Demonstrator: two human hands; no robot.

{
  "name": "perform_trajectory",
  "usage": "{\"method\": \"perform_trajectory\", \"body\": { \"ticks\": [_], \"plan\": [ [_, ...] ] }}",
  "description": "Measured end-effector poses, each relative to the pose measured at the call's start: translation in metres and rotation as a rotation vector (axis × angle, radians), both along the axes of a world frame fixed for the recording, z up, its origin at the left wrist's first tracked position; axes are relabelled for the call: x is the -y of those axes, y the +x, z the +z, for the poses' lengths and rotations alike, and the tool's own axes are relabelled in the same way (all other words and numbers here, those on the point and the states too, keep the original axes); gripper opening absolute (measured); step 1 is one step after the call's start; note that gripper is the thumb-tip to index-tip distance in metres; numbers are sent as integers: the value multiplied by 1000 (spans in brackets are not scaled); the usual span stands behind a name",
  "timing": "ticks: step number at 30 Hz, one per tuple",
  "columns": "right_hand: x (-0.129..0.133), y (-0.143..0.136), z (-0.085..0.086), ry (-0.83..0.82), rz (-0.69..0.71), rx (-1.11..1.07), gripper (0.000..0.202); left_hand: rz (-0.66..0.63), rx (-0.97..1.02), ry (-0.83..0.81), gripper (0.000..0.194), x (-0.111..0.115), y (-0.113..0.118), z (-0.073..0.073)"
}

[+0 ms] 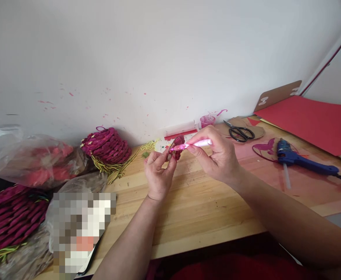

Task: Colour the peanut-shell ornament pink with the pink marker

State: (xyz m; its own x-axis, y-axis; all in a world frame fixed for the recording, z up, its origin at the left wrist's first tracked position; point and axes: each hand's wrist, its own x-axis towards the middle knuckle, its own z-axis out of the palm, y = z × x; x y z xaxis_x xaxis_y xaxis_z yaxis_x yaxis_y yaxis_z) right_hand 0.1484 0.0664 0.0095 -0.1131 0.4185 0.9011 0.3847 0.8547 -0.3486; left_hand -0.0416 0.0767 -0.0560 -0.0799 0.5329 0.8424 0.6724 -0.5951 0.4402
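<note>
My left hand (159, 173) is closed, pinching a small dark-red piece (180, 144) that looks braided or textured. It is held up just above the wooden table. My right hand (215, 155) grips a slim pink-and-white paintbrush (199, 143) between thumb and fingers. The brush's pink-stained tip points left and meets or nearly meets the dark-red piece; the exact contact is too small to tell. Behind the hands lies a white sheet (160, 145) with small stars, and a pink-stained cup (207, 121) stands by the wall.
Left are a magenta braided bundle with yellow fringe (109, 146), plastic bags (42, 155) and another magenta bundle (13, 217). A blurred-out flat item (83, 233) lies near the front edge. Right are black scissors (240, 133), a blue glue gun (307, 161) and red sheets (313, 120).
</note>
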Motion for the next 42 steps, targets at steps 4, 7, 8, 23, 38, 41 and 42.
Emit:
{"method": "perform_trajectory", "body": {
  "ticks": [4,7,8,23,38,41,42],
  "plan": [
    [0,2,2,6,-17,-17,8,41,-42,-2,18,0,-1,-1],
    [1,2,3,-17,12,3,6,82,-90,8,18,0,-3,-1],
    [1,2,3,-17,6,11,6,98,-110,12,19,0,-4,-1],
    [2,1,3,-25,-31,9,6,136,-225,65,22,2,-6,0],
    [-1,4,2,-20,-51,-1,7,136,-218,34,23,2,-5,-2],
    [-1,5,2,-36,-31,-22,5,130,-200,31,23,2,-5,-2],
    [0,4,2,-46,-11,-22,5,123,-192,36,22,2,-5,-2]
  ]
}}
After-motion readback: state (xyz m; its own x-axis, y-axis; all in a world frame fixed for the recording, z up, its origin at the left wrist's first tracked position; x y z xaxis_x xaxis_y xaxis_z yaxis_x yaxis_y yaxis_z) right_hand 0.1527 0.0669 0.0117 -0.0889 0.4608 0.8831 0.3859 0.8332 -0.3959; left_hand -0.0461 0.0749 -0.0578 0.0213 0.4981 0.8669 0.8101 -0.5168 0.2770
